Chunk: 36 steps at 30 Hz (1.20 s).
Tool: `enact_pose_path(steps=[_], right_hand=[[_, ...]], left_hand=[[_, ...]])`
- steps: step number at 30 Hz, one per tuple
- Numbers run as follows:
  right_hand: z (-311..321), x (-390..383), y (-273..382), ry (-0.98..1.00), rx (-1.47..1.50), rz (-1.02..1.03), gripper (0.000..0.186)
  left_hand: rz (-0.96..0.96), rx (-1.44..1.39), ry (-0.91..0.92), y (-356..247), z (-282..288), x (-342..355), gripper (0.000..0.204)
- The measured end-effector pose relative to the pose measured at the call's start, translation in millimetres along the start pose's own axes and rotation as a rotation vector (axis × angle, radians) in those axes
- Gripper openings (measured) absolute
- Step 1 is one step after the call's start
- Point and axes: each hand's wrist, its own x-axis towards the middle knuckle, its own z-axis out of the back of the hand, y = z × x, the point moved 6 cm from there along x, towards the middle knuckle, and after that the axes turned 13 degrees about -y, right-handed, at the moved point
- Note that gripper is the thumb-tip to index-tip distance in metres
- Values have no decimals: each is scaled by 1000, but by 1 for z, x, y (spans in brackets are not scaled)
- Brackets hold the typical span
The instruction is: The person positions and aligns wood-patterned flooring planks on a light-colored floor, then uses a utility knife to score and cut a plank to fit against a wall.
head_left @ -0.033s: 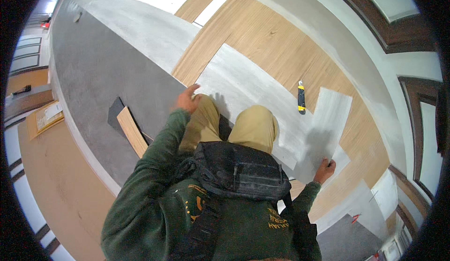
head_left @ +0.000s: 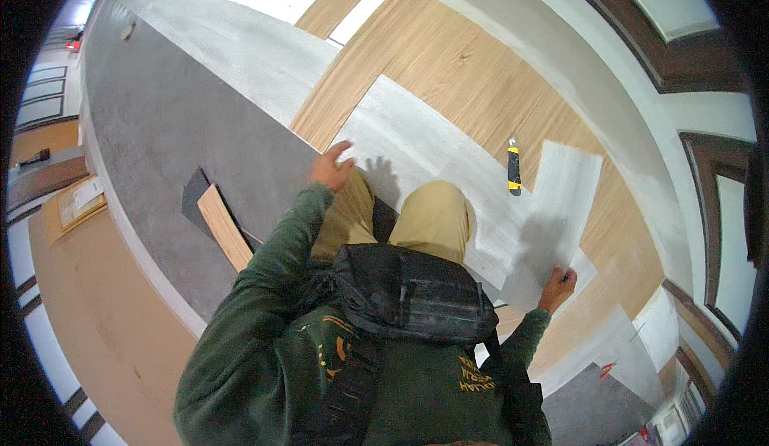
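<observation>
My right hand [head_left: 557, 288] pinches the near end of a light grey flooring plank [head_left: 567, 186], which casts a shadow and looks partly raised. My left hand [head_left: 331, 167] hovers by my left knee with its fingers apart, holding nothing. Close to it is the corner of a wider light grey panel [head_left: 424, 130] lying on wood-look flooring [head_left: 473, 62]. A yellow and black utility knife [head_left: 513, 166], blade end pointing away from me, rests beside the held plank.
On the dark grey floor [head_left: 168, 118] at left lie a wood-look strip [head_left: 224, 226] and a dark offcut [head_left: 195, 194]. A pale wall [head_left: 625, 86] curves along the right. Far left, a yellow package [head_left: 76, 207] sits on a brown surface. Something red [head_left: 606, 371] lies at lower right.
My left hand has shifted slightly to the right, its fingers now stretched forward. The held plank's far end has moved a little away and left; my right hand keeps its grip.
</observation>
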Motion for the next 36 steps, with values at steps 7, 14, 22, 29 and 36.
enact_pose_path(steps=[7, 14, 22, 29, 36], right_hand=[[-141, 25, 255, 315, 381, 448, 27], [-299, -76, 422, 606, 553, 511, 31], [-388, -120, 336, 589, 152, 210, 53], [-444, -137, 303, 808, 291, -92, 44], [-435, -128, 332, 466, 234, -68, 36]], left_hand=[[224, -1050, 303, -114, -99, 45, 71], [688, -1570, -332, 56, -51, 139, 12], [816, -940, -658, 184, -11, 178, 20], [958, -783, -500, 183, -26, 216, 35], [917, -1012, -536, 202, -35, 241, 26]])
